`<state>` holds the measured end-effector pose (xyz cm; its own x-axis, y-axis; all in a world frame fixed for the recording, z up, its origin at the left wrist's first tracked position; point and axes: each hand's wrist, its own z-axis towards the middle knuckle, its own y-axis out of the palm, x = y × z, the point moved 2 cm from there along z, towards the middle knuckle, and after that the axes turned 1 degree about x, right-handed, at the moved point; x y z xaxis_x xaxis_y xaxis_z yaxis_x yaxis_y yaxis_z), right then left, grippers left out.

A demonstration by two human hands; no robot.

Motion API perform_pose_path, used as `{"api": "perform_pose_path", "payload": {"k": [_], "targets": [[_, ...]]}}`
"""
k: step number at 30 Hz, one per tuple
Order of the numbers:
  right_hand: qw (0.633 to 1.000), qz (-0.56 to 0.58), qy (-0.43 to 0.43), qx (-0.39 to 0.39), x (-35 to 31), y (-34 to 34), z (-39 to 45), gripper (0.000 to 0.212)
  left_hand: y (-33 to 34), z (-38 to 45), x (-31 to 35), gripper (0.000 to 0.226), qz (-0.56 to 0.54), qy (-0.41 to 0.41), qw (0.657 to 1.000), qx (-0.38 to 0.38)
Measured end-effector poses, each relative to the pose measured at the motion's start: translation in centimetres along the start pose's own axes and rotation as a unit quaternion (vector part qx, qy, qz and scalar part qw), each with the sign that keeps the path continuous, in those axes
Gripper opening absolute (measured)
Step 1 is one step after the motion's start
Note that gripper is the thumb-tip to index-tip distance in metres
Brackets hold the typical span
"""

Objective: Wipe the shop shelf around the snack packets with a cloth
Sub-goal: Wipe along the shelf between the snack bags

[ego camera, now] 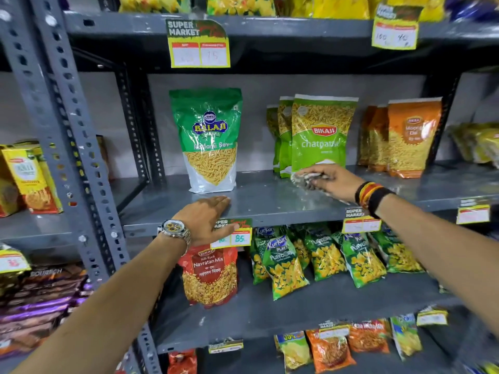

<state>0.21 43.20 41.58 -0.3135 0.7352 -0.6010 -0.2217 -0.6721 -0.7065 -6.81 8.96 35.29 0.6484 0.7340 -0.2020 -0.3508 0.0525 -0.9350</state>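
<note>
While the left hand [206, 220] lies flat, the right hand [330, 182] clutches a crumpled grey-white cloth [303, 180].

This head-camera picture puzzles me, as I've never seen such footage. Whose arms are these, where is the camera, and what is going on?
There is no machine here: the camera sits on a person's head, looking forward and down, so the two arms are the wearer's own. The right hand presses a crumpled cloth onto the grey shelf, just in front of the light green packets. The left hand, with a wristwatch, rests flat on the shelf's front edge, holding nothing. A dark green packet stands upright behind it, and orange packets stand further right. Other shelves above and below hold more snacks.
</note>
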Motion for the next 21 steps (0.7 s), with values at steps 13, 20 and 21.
{"api": "perform_pose_path", "payload": {"k": [13,20,21], "targets": [[0.995,-0.089,-0.026,-0.03,8.3,-0.1,7.0,0.045,0.9,8.1,10.4,0.109,0.006,-0.021,1.0,-0.002],[0.995,-0.063,-0.06,-0.055,11.6,0.9,8.6,0.045,1.9,8.1,10.6,0.105,0.004,-0.067,0.998,-0.012],[0.994,-0.06,-0.062,-0.063,11.7,0.8,8.7,0.044,1.8,8.1,10.7,0.106,0.004,-0.072,0.997,-0.012]]}}
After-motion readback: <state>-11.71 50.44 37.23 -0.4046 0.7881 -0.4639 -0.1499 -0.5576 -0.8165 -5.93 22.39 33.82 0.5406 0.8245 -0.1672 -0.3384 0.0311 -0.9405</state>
